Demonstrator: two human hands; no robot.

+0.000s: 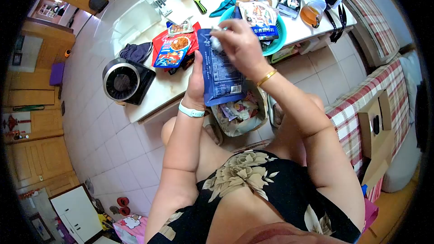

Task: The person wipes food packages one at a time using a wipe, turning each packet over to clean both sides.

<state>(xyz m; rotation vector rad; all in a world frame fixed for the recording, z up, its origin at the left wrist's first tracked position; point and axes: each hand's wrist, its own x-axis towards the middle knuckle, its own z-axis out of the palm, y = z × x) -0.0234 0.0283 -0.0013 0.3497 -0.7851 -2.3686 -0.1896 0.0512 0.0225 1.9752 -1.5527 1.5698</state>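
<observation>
A dark blue food pouch (pixel 223 79) with white print and a barcode stands upright over the table's front edge. My left hand (pixel 195 83) grips its left side, wearing a light wristband. My right hand (pixel 242 45), with a gold bracelet at the wrist, is in front of the pouch's upper part, its fingers closed on a small crumpled white wad (pixel 216 44). Behind my right hand, a white and blue packet (pixel 260 16) sits in a turquoise basket (pixel 281 40). Red and blue food packets (pixel 172 50) lie left of the pouch.
A lined waste bin (pixel 242 124) holding wrappers stands below the pouch, between my legs. On the white table (pixel 181 0) are a green-handled knife (pixel 198 3), a round black appliance (pixel 128 81), a dark cloth (pixel 136 53) and a glass pot of amber liquid (pixel 310 15).
</observation>
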